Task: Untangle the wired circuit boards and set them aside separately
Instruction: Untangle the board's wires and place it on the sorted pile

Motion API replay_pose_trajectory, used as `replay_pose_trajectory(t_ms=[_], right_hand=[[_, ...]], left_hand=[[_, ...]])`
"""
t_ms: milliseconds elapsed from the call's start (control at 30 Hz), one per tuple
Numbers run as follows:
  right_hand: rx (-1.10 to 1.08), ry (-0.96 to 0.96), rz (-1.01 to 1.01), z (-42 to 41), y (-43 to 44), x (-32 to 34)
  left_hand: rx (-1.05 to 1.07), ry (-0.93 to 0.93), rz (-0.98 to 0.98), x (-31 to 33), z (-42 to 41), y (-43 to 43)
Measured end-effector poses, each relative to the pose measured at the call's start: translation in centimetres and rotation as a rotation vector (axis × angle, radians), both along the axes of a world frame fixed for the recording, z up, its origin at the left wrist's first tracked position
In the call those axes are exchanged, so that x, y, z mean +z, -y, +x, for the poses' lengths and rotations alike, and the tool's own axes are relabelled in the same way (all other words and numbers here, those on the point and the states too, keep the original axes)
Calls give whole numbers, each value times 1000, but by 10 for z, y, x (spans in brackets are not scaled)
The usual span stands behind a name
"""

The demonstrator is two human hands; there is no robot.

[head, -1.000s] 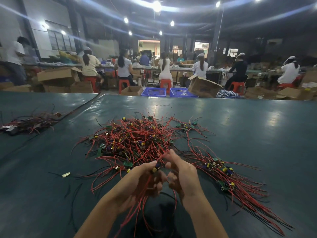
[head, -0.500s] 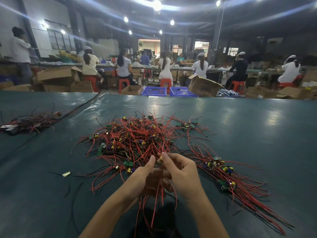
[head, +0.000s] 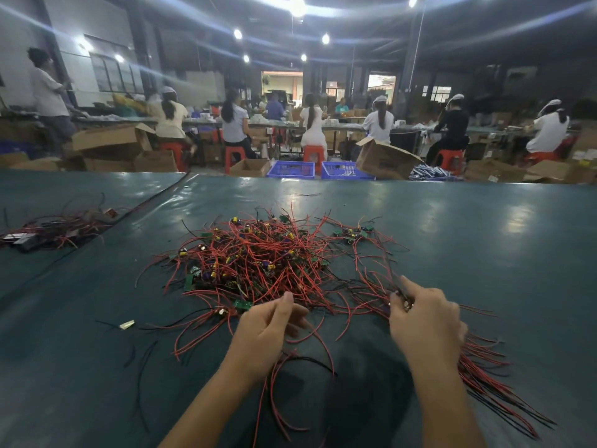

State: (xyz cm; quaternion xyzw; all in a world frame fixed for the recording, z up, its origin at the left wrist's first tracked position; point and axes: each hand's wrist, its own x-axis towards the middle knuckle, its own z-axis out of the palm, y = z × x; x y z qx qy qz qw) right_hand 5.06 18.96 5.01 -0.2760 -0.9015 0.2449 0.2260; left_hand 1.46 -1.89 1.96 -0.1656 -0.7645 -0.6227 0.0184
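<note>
A tangled heap of small circuit boards with red and black wires [head: 258, 257] lies on the dark green table [head: 484, 240]. My right hand [head: 426, 324] pinches one wired circuit board [head: 405, 303] between thumb and fingers, over the sorted row of boards and wires [head: 484, 376] at the right. My left hand [head: 271, 328] hovers at the heap's near edge with thumb raised and fingers loosely curled; red wires run under it, and I cannot tell whether it holds any.
A second wire bundle [head: 55, 229] lies at the far left. A small pale scrap [head: 127, 324] and loose black wires [head: 142, 357] lie front left. Beyond the table's far edge are cardboard boxes [head: 384, 158], blue crates [head: 292, 169] and several seated workers.
My hands have parted. The right hand carried a wired board to the right, over the sorted row. The left hand stayed near the heap's front edge.
</note>
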Motion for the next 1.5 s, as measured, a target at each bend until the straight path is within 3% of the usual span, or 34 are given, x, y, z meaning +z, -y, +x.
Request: replay_pose_trajectory(t_ms=[67,167,300,433,600,800,900,1100,1333,1500], right_hand=[[-53,91,17,1,1,0],[-6,-61,-32,-1,14,-3],[167,-150,-63,-9,42,-14],[318,-51,-39,-15,62,-31],[422,-23,-41,-17,70,-39],[449,-57,-55,-15,72,-40],[462,-71,-68,-15,73,-40],[502,-122,-172,-15,77,-39],[564,-121,-211,-13,82,-41],[576,-158,-224,-15,81,-42]], left_hand=[[162,-222,-114,-1,-3,9],[294,-421,-400,-6,-13,22],[346,-269,-756,-21,-24,34],[338,-133,-1011,-25,-29,43],[420,-140,-884,-24,-32,49],[510,-240,-948,-18,-30,51],[534,-338,-828,-15,-27,49],[351,-418,-535,-13,-25,42],[201,-294,-771,-17,-27,44],[236,-364,-800,-16,-26,44]])
